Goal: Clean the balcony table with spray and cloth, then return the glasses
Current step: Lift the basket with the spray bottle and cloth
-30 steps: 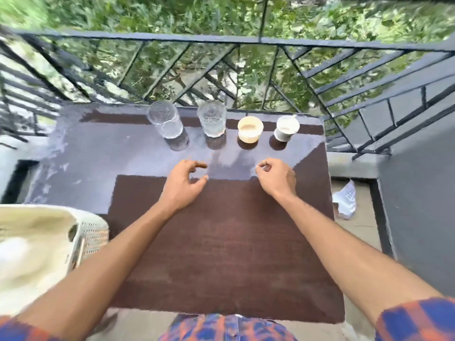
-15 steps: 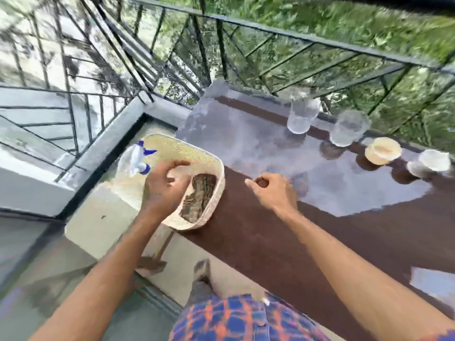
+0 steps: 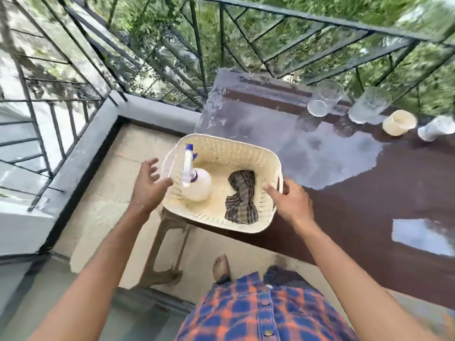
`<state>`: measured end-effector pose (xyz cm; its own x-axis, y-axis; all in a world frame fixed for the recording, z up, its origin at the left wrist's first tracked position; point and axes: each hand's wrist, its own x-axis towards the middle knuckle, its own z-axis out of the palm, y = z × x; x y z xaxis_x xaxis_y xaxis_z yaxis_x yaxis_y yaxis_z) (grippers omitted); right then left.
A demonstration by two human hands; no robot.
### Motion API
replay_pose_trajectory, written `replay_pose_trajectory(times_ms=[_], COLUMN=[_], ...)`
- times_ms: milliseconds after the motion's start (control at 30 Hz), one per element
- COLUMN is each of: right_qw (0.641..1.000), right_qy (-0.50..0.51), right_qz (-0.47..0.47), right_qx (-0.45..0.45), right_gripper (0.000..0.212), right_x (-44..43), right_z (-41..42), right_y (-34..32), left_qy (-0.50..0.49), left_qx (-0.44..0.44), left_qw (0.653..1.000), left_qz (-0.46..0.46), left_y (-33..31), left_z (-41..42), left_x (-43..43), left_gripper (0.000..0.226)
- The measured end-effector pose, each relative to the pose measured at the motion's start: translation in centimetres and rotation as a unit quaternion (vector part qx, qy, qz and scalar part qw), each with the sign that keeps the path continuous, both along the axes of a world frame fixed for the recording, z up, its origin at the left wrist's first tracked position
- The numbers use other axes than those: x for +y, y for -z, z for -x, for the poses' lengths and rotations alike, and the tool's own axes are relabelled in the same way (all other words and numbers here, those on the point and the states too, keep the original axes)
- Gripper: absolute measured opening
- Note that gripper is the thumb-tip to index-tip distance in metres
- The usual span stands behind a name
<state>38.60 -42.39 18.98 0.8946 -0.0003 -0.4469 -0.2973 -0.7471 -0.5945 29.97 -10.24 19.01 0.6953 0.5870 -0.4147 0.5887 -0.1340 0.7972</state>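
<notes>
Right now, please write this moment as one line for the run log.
stage: fetching supplies | left hand: open, beside basket | right hand: on basket rim | basket holds: spray bottle, cloth | glasses: on table

Both hands (image 3: 150, 185) now flanking the basket (image 3: 246, 153).

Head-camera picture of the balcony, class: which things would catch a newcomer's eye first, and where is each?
The cream basket at the table's near-left corner stands out, holding a spray bottle and a striped cloth. The left hand and right hand flank it, open. Two glasses and two cups line the far edge by the railing.
</notes>
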Motion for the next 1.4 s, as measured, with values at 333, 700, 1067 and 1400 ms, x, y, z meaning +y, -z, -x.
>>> replay_pose_trajectory(times_ms=[333,700,1067,1400], right_qw=[0.999,0.966,0.859,0.855], right_qy=[0.004,-0.246,-0.507,-0.510], right_qz=[0.036,-0.040,-0.072,0.020], right_qx=[-0.007,-0.075,-0.014,0.089], right_gripper=[0.017,0.025,0.035,0.059], right_x=[2.0,18.7,41.2,48.7], right_z=[-1.3,-6.5,0.7,6.1], right_y=[-0.4,-2.7,2.0,13.7], left_qy=[0.048,-0.273,-0.541,-0.582], left_qx=[0.105,0.044,0.101,0.189], left_qw=[0.990,0.960,0.835,0.786], left_qz=[-0.086,-0.048,-0.014,0.087], left_y=[1.4,-0.7,5.2,16.5], left_z=[-0.2,11.3,22.6,26.5], left_x=[0.2,5.1,10.1,13.3], left_gripper=[0.036,0.035,0.037,0.035])
